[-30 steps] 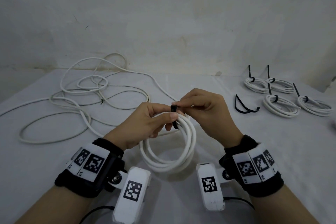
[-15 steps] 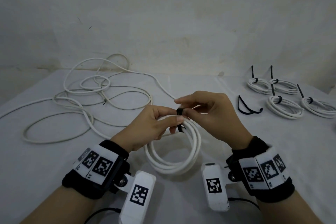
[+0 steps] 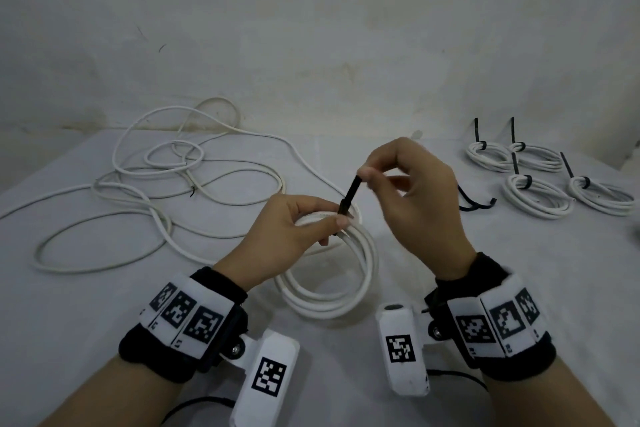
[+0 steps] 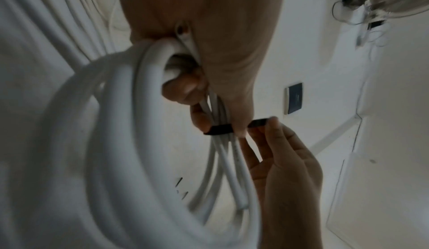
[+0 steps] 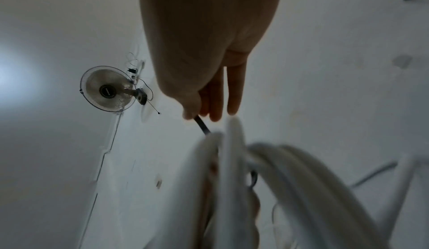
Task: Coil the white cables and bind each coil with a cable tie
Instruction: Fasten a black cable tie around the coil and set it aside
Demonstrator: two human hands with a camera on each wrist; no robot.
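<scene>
A white cable coil hangs over the table in front of me. My left hand grips its top strands, thumb and fingers curled round them. A black cable tie is wrapped round the strands as a black band. Its free tail points up and right, pinched by the thumb and forefinger of my right hand. The right wrist view shows the tail running from the pinch down to the blurred coil.
Loose white cable sprawls over the left of the table. Several bound coils with black ties lie at the back right. Spare black ties lie just behind my right hand. A wall stands close behind the table.
My right hand has moved up and to the right, drawing the tie's tail out from the coil. The left hand keeps its grip on the strands.
</scene>
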